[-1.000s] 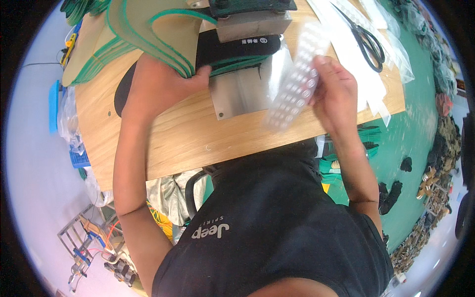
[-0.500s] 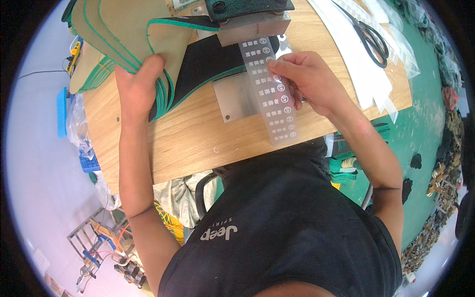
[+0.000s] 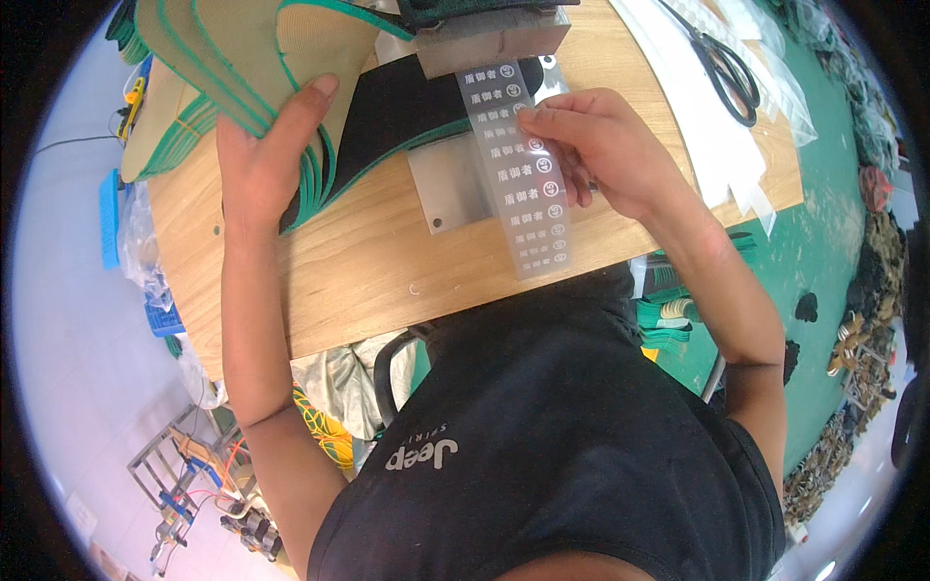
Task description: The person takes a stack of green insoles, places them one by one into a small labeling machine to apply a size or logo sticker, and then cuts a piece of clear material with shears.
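Note:
My left hand (image 3: 260, 160) is closed around a fanned bunch of beige insoles (image 3: 228, 53) with green edges, its thumb lying across the top one. Beside them a black insole (image 3: 392, 111) with a green edge lies flat, its far part under the metal block (image 3: 494, 46) of a press. Between the thumb and fingers of my right hand (image 3: 605, 145) is a clear label strip (image 3: 528, 203) with repeated white print. The strip lies across the insole's tip and a thin metal plate (image 3: 441, 184), its upper end reaching the block.
Black scissors (image 3: 727, 73) rest on white sheets (image 3: 668, 97) at the right of the wooden table (image 3: 339, 310). More beige insoles (image 3: 170, 150) are bundled at the left edge. Blue plastic baskets (image 3: 111, 218) stand beyond that edge, and insoles (image 3: 668, 324) are stacked below on the right.
My left thumb has slid up and straightened along the insoles, whose edges show more fanned out. My right hand keeps its hold on the strip. The whole view has shifted slightly.

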Demonstrator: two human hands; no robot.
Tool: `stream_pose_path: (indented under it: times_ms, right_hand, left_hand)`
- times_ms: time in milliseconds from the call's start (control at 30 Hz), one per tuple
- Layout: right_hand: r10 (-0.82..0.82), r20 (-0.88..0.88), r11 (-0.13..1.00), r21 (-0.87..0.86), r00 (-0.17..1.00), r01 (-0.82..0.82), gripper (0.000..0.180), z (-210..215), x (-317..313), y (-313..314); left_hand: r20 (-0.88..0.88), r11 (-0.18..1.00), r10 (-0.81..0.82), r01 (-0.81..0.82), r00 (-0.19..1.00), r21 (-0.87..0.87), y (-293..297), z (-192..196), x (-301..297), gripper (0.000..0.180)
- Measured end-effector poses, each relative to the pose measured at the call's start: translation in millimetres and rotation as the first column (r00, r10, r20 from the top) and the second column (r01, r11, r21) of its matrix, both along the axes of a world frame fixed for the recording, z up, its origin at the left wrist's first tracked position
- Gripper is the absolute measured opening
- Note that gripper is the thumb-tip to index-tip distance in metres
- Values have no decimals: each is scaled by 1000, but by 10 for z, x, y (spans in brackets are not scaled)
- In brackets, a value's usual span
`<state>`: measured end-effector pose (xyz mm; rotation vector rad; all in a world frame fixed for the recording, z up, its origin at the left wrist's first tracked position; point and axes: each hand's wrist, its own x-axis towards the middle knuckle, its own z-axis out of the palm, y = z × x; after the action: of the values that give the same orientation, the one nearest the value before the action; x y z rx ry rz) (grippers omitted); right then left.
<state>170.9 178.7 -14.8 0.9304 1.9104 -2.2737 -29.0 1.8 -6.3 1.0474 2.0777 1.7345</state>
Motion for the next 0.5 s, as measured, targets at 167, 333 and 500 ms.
stream_pose_path:
  times_ms: [167,333,500]
  right_hand:
    - [20,19,1000,21,1000,-20,27,8,-16,1]
    - [13,29,998,59,999,-14,28,18,-9,-32]
    - [29,7,999,34,1000,-29,28,-5,1,-26]
  left_hand:
    - [-35,994,-97,95,995,-53,6,-18,-2,27]
    - [-115,978,-91,66,989,-198,-7,11,18,23]
    - [-128,984,-105,84,986,-160,-9,-18,20,24]
